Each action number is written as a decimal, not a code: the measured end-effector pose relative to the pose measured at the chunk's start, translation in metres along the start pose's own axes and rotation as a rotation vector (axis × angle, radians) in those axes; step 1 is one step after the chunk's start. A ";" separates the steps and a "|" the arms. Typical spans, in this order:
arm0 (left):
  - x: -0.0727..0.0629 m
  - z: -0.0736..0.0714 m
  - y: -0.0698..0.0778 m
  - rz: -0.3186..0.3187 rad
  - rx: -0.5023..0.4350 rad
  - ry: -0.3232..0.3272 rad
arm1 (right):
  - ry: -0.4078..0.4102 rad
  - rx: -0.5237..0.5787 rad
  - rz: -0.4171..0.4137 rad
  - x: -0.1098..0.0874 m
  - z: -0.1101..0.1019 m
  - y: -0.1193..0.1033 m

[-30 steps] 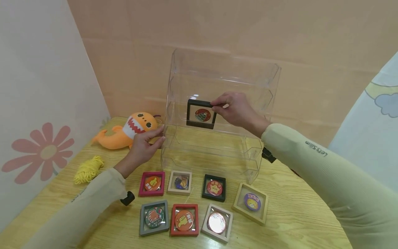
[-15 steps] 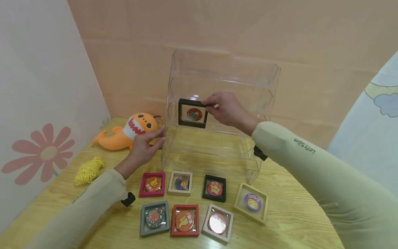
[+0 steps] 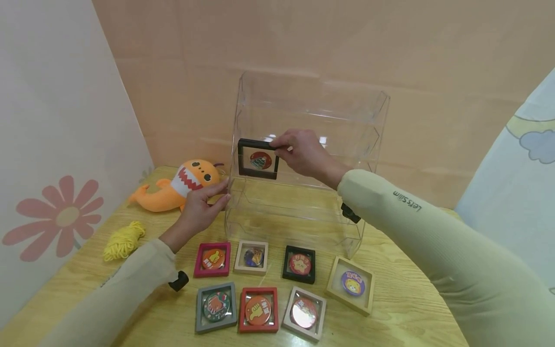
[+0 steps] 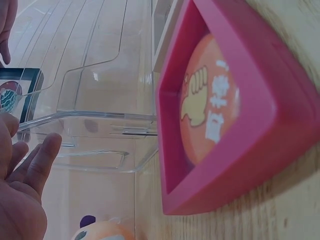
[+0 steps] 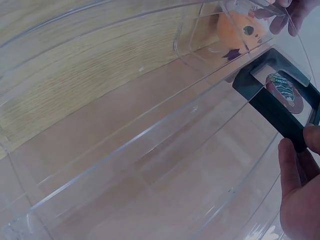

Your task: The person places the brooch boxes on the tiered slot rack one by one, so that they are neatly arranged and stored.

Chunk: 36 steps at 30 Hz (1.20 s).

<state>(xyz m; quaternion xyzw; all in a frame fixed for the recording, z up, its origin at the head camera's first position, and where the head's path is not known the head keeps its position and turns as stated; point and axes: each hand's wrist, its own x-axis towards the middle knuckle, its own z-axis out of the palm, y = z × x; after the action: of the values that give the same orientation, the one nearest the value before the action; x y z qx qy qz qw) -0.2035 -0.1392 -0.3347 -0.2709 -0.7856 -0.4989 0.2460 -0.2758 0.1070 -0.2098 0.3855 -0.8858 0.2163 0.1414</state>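
My right hand (image 3: 305, 154) pinches the top right corner of a small black display frame (image 3: 239, 159). Inside it is a round red badge (image 3: 260, 160) with a green tree. The frame is upright at the left part of a clear acrylic display rack (image 3: 299, 208), around its middle tier. In the right wrist view, thumb and fingers grip the black frame (image 5: 270, 112) by one corner. My left hand (image 3: 199, 208) holds the rack's left side edge, with thumb and fingers on either side of the panel.
Several framed badges lie in two rows before the rack, among them a magenta frame (image 3: 199, 260), a red frame (image 3: 258, 329), a grey frame (image 3: 199, 308) and a tan frame (image 3: 366, 299). An orange plush shark (image 3: 162, 200) and a yellow yarn bundle (image 3: 124, 241) lie left.
My right hand has carried the black frame leftward along the rack, toward its left side panel. The left hand has stayed on the rack's edge.
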 end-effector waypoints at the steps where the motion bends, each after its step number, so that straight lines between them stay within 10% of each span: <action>1: 0.000 0.000 0.000 0.002 0.002 0.001 | -0.002 -0.008 0.000 0.001 0.001 0.000; 19: -0.004 0.006 -0.039 -0.023 -0.059 -0.003 | -0.033 -0.049 0.059 0.002 0.002 -0.006; 36: -0.004 -0.003 -0.012 0.024 0.059 0.030 | -0.029 -0.144 -0.036 -0.029 -0.015 -0.009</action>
<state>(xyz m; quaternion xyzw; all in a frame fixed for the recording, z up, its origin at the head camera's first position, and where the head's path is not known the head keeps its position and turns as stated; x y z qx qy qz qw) -0.2083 -0.1465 -0.3442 -0.2655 -0.7930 -0.4763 0.2715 -0.2481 0.1271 -0.2063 0.3931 -0.8940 0.1438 0.1600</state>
